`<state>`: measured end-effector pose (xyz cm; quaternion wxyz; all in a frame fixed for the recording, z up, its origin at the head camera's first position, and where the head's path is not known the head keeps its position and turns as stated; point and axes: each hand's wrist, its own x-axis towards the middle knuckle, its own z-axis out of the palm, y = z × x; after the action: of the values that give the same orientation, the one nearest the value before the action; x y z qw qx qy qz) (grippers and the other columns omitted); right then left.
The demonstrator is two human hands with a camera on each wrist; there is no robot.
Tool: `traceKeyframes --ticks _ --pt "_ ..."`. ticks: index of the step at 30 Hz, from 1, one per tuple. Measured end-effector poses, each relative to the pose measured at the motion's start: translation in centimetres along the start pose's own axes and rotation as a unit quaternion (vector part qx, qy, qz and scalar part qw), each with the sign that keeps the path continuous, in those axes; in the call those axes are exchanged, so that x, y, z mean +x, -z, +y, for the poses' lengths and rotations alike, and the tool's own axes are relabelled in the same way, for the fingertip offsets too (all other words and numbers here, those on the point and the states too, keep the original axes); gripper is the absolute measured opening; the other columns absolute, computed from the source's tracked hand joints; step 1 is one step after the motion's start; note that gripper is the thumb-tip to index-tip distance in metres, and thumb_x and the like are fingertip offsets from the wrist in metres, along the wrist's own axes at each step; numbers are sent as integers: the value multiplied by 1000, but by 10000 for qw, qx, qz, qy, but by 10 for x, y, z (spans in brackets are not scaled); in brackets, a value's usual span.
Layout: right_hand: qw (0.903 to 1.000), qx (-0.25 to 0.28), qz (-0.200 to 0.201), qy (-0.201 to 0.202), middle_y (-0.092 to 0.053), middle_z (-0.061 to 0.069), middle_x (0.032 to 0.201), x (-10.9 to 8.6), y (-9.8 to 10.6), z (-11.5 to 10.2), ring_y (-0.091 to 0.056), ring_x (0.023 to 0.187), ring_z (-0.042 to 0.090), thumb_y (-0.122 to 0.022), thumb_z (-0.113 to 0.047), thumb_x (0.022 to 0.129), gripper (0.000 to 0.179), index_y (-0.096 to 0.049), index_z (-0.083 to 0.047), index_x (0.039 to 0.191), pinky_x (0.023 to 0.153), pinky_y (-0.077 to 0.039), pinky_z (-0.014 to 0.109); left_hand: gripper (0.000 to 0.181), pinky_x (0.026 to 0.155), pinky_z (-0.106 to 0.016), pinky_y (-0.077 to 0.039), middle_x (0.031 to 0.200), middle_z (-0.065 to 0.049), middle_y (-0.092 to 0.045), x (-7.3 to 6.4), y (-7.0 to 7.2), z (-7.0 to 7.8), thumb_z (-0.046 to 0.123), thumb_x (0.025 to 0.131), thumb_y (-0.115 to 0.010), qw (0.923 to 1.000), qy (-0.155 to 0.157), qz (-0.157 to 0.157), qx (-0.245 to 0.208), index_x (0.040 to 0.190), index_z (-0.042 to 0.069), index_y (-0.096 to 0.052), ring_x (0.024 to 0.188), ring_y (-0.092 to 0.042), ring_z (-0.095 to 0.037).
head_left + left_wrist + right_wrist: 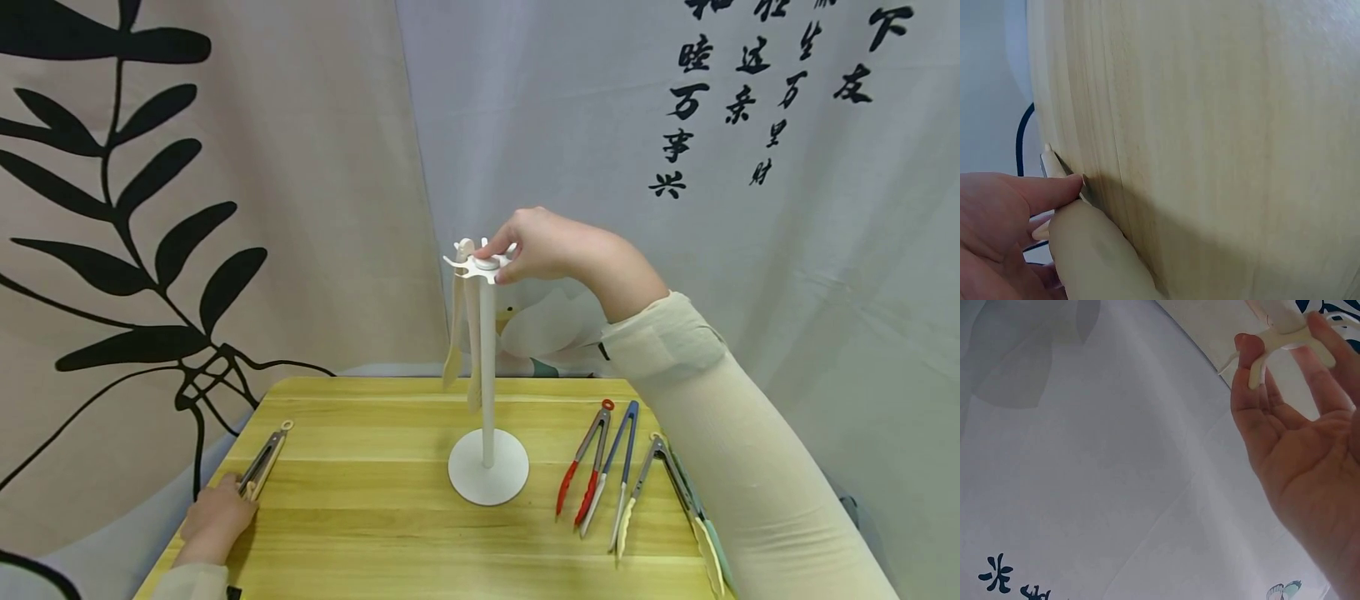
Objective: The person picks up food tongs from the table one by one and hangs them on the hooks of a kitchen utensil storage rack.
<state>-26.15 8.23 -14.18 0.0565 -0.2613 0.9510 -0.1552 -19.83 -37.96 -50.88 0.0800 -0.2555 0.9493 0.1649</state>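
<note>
A white rotating-style utensil stand (488, 367) with a round base and a crown of hooks stands upright on the table. My right hand (551, 250) grips that crown from above, thumb and fingers around its hooks (1294, 344). Two cream-coloured utensils (472, 333) hang from the hooks on its left side. Over at the table's left edge, my left hand (217, 512) pinches a pair of cream and grey tongs (264, 462). In the left wrist view the thumb lies across the tongs' wide cream part (1094, 250); the other fingers are partly hidden beneath.
To the right of the stand lie red tongs (581, 467), blue and white tongs (618, 462) and cream-tipped tongs (637, 492). A pale green item (712, 533) shows partly behind the right sleeve. Printed cloth hangs behind the wooden table (360, 500).
</note>
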Motion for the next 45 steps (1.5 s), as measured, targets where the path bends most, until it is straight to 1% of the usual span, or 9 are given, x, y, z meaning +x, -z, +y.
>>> traceKeyframes --ticks 4,10,15,20,25,31,39,42,45 --pt "10000 33 -3 -2 -60 2 126 0 0 0 -59 96 19 -70 -13 85 42 -63 -23 125 79 -47 31 58 69 -59 -47 107 -37 -46 2 -1 0 24 85 -64 10000 71 -48 29 133 1 -40 94 -51 -56" --pt "10000 96 14 7 -60 2 126 0 1 -1 -59 95 18 -70 -12 84 41 -64 -22 124 79 -47 30 62 65 -57 -47 107 -36 -47 3 0 0 30 86 -65 9999 52 -85 97 135 2 -38 91 -54 -53" --pt "9999 87 35 50 -61 2 125 0 1 -2 -58 93 19 -70 -12 84 41 -64 -22 124 78 -47 30 64 65 -57 -47 110 -35 -49 0 3 5 33 88 -63 10000 -21 15 34 136 1 -36 93 -54 -53" --pt "10000 35 47 49 -60 2 127 -1 2 -3 -56 96 19 -70 -13 84 41 -64 -21 124 82 -47 31 66 62 -52 -47 109 -34 -51 -4 10 13 35 89 -62 9986 -416 303 -88 138 -1 -34 89 -56 -48" --pt "10000 -5 58 42 -59 3 130 -1 2 -3 -54 100 19 -69 -13 84 42 -63 -21 125 84 -47 32 67 58 -45 -44 103 -32 -51 -8 15 21 36 90 -60 9944 -829 586 -308 138 -2 -34 86 -55 -41" --pt "9999 -33 101 50 -60 3 129 -2 1 -3 -51 101 19 -69 -13 84 42 -63 -20 125 82 -46 31 68 51 -39 -42 104 -33 -50 -13 16 30 37 91 -59 9894 -1145 796 -414 139 -2 -33 83 -55 -40" --pt "9999 -37 116 15 -60 3 127 -4 1 -4 -49 106 20 -69 -12 85 41 -63 -19 125 85 -46 32 71 48 -35 -40 112 -33 -44 -25 17 44 41 92 -58 9842 -1360 890 -705 142 -1 -31 81 -54 -37" --pt "9999 -78 114 13 -60 3 128 -5 2 -4 -49 108 20 -69 -12 85 42 -63 -19 125 86 -46 33 75 50 -38 -43 114 -34 -44 -29 19 50 50 92 -54 9825 -1453 850 -792 143 0 -31 85 -55 -41" --pt "9999 -120 107 20 -59 4 128 -6 3 -3 -49 111 21 -69 -13 85 42 -62 -19 126 88 -45 34 76 55 -42 -45 115 -33 -45 -34 21 57 51 92 -53 9792 -1587 907 -885 143 -1 -31 90 -55 -43"
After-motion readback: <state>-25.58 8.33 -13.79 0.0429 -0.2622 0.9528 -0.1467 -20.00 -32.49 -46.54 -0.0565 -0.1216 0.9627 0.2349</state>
